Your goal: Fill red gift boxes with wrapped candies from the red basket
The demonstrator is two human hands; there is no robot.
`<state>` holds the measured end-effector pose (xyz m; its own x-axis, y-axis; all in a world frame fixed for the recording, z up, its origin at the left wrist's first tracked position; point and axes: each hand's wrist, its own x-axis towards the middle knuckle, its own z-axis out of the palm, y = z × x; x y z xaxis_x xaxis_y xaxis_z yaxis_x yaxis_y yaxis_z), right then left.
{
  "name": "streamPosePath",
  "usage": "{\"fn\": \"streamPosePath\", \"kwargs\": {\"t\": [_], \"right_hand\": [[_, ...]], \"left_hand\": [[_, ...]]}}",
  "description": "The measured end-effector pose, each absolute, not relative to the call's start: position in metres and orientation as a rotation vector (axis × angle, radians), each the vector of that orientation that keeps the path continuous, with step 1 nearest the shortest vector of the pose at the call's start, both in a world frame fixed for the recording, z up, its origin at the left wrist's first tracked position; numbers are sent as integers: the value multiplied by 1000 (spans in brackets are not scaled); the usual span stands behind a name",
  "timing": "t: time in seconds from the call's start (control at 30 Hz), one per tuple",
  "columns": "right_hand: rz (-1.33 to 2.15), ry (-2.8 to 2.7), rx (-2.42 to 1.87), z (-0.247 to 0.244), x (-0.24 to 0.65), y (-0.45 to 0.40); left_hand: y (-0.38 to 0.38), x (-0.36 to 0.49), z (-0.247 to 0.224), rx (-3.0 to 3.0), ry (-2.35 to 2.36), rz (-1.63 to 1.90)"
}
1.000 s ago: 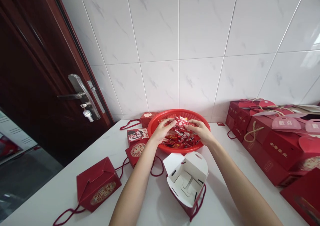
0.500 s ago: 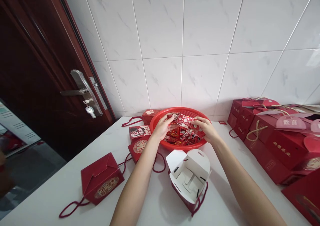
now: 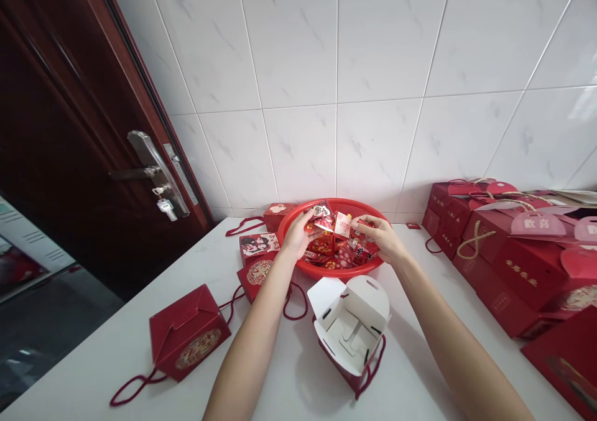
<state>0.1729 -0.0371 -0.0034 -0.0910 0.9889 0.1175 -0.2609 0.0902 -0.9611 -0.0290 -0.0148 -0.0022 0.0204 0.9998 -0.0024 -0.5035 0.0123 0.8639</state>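
Both of my hands are over a red plastic basket (image 3: 321, 273) heaped with small wrapped sweets (image 3: 342, 258). My left hand (image 3: 298, 233) is closed around several red packets (image 3: 323, 214) at the basket's left side. On the right, the fingers of my right hand (image 3: 379, 234) are pinched at a red wrapped sweet, partly hidden by the fingers; a pink-and-white packet (image 3: 342, 224) lies between the two hands. Between my forearms stands an open gift box (image 3: 349, 334), white inside and dark red outside, its flaps raised and no sweets inside.
A closed red box (image 3: 189, 331) with a cord handle stands at the left. Smaller red boxes (image 3: 259, 247) sit beside the basket. Large red gift boxes (image 3: 513, 265) line the right side. Behind the white table (image 3: 261, 377) rises a tiled wall (image 3: 298, 147); a dark door (image 3: 69, 97) is left.
My left hand now has more packets gathered in it. The pink-and-white packet between the hands has turned, and my right hand has shifted slightly left.
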Motion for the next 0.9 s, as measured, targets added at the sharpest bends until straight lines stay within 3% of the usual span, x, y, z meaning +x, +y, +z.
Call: {"fn": "streamPosePath", "kwargs": {"t": [0.9], "right_hand": [[1513,-959,-799,0,176,-35]], "left_hand": [[-22,-30,-1,1193,798,1241]]}}
